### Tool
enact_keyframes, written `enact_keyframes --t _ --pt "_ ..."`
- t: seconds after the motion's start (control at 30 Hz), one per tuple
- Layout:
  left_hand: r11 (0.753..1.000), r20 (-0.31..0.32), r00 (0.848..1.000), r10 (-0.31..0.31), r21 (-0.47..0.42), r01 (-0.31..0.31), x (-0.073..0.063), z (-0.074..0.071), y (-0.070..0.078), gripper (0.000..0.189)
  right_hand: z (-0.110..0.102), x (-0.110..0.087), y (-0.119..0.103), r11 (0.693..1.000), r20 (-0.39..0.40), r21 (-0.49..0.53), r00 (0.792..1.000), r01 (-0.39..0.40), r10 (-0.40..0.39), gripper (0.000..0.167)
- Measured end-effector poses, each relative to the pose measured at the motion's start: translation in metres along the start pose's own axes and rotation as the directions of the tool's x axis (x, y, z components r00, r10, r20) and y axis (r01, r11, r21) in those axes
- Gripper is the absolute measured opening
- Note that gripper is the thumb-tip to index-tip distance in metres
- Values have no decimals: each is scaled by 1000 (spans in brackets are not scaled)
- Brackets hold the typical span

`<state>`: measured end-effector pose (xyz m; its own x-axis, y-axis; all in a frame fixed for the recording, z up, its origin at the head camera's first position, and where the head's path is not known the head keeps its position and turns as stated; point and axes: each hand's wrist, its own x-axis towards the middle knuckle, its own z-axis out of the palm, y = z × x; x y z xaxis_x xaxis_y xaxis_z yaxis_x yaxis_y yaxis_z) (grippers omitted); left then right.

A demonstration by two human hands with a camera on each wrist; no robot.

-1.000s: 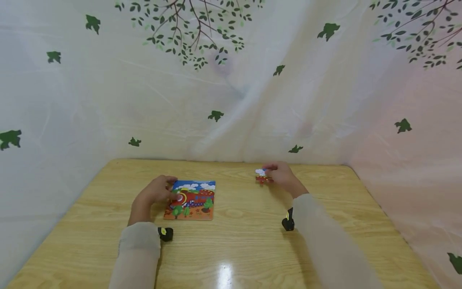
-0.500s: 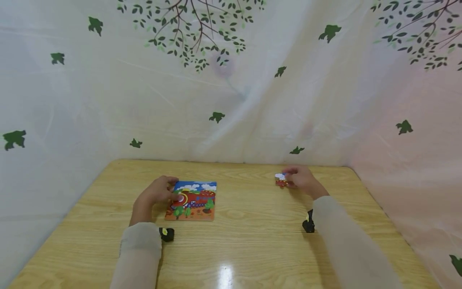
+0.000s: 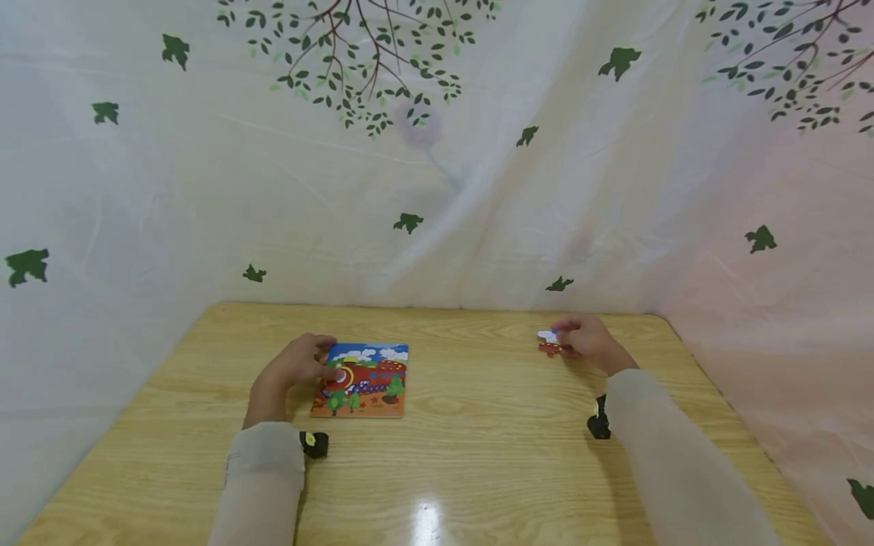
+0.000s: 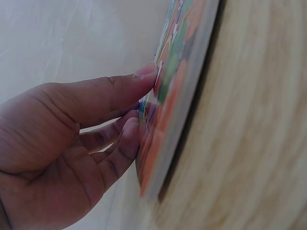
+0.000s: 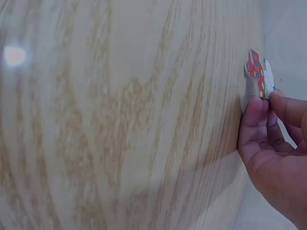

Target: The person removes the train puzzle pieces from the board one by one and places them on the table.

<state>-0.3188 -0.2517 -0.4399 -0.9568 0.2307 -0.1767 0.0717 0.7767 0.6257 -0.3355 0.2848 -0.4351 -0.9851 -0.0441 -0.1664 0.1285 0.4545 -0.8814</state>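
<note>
A square picture puzzle (image 3: 372, 387) with a red train, white clouds and green trees lies flat on the left half of the table. My left hand (image 3: 298, 364) holds its left side, the thumb on the picture and the other fingers along the edge, as the left wrist view shows up close at the thumb (image 4: 120, 91). Out to the right, near the back, my right hand (image 3: 590, 343) pinches a small puzzle piece (image 3: 548, 340) printed with white cloud and red. In the right wrist view the piece (image 5: 259, 76) stands out from thumb and fingertips, just off the tabletop.
The wooden table (image 3: 464, 440) has its back edge against a white curtain (image 3: 341, 189) printed with leaves and branches. A black wrist camera (image 3: 314, 444) sits at the left cuff and another black camera (image 3: 598, 421) at the right cuff.
My right hand has moved to the right with the puzzle piece, farther from the picture puzzle. The left hand and the puzzle under it have stayed in place.
</note>
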Motion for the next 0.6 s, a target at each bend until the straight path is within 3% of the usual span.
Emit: enact_keyframes --t 0.6 --pt "1000 -11 1000 0 -11 0 0 2 1 73 -9 4 8 973 -52 -230 999 -15 3 28"
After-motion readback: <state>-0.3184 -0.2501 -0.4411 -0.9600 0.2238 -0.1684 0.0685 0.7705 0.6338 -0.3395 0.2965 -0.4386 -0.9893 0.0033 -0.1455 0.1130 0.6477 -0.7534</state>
